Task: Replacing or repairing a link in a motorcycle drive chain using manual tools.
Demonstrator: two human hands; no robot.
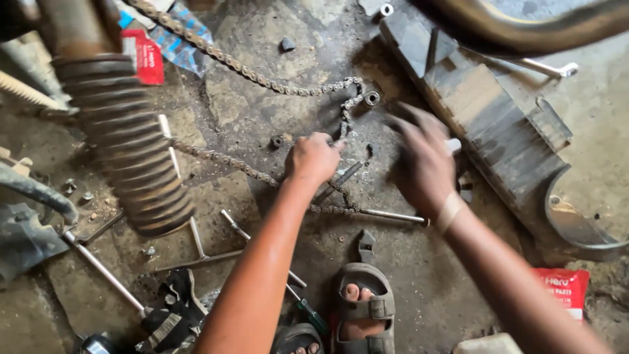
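The drive chain (pixel 262 78) lies loose on the dirty concrete floor (pixel 419 288), running from 11 o'clock down to the centre, where it folds back and goes toward 9 o'clock. It looks spread out so that its links are easy to reach, and the small parts are scattered near it: a bearing (pixel 371 98) at about 1 o'clock from the left hand, a small nut (pixel 276 141) just beside the chain at 9 o'clock from that hand.

The left hand (pixel 313 157) is at the centre of the view, closed like a loose fist, the fingers curled down onto the chain at its fold; I judge that it pinches the links, but the fingertips are hidden. The forearm comes up from 6 o'clock, nearly straight.

The right hand (pixel 424 160) is at 3 o'clock from the left one, blurred, palm down, fingers spread wide and holding nothing. It hovers near a black chain cover (pixel 485 124) that lies diagonally toward 1 o'clock. A thin metal rod (pixel 392 215) lies under the wrist. A sandaled foot (pixel 363 308) is at 6 o'clock, and a ribbed fork boot (pixel 124 144) stands at 9 o'clock.
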